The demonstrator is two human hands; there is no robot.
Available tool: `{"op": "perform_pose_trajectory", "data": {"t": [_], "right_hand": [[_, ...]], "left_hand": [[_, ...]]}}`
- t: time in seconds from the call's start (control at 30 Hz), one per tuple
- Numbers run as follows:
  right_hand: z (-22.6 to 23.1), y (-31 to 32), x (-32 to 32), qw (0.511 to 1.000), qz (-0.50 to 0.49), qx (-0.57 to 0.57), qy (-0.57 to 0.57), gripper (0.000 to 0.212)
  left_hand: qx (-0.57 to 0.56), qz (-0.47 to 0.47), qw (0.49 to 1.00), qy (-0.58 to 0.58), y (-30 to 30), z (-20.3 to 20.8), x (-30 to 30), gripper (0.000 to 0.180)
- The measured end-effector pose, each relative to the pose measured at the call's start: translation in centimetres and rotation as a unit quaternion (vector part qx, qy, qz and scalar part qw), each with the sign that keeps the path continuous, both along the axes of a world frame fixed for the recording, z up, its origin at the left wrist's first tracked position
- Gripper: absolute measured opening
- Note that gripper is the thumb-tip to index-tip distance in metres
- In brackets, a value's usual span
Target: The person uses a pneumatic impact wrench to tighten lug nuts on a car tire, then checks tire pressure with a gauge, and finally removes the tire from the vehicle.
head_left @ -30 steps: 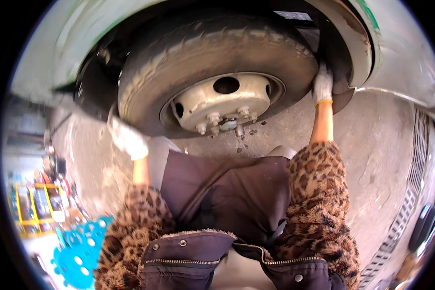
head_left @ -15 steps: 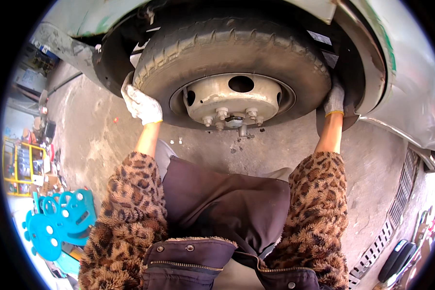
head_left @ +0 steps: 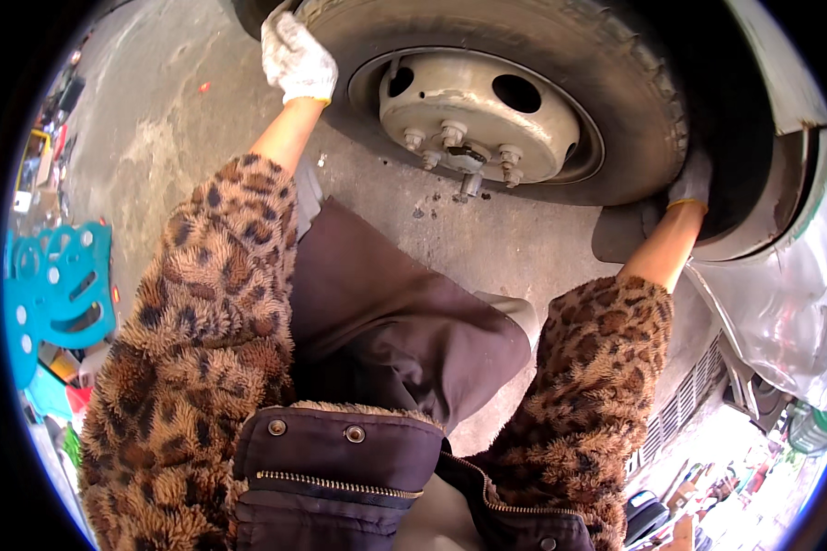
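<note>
1. Wheel [head_left: 524, 101] at 12 o'clock, standing on the floor [head_left: 487, 239] under the wheel arch; hub studs showing.
2. Left hand [head_left: 296, 57], gloved, at 11 o'clock: grip closed flat on the tyre tread.
3. Right hand [head_left: 691, 184], gloved, at 2 o'clock: grip wrapped round the tyre edge.
4. Judged step: seating or pulling the wheel. Next move calls for even two-handed force.

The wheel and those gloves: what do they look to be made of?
The tyre looks like black rubber, matt, with moulded tread blocks. The hub seems painted steel: pale, dull, scuffed, with round holes and bolts. The gloves on the left hand and right hand look like knitted cotton, with a visible weave and ribbed cuffs.
</note>
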State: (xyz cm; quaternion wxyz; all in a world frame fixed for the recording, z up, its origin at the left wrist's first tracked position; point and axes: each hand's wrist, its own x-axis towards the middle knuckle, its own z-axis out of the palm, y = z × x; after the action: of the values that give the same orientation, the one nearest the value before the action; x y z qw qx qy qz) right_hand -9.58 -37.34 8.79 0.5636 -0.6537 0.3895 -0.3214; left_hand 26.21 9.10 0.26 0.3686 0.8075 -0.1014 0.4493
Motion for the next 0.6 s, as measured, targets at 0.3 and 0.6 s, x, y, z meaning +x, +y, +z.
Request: {"op": "perform_pose_trajectory", "data": {"t": [0.3,0.6], "right_hand": [[-0.5,-3.1,1.4,0.991,0.090,0.070,-0.074,0.046],[-1.5,-7.0,0.3,0.987,0.161,0.006,-0.013,0.049]], "left_hand": [[0.139,0.050,0.983,-0.104,1.1,-2.3,1.1,0.042],[-0.212,-0.123,0.968,0.053,-2.9,7.3,-6.8,0.038]]}}
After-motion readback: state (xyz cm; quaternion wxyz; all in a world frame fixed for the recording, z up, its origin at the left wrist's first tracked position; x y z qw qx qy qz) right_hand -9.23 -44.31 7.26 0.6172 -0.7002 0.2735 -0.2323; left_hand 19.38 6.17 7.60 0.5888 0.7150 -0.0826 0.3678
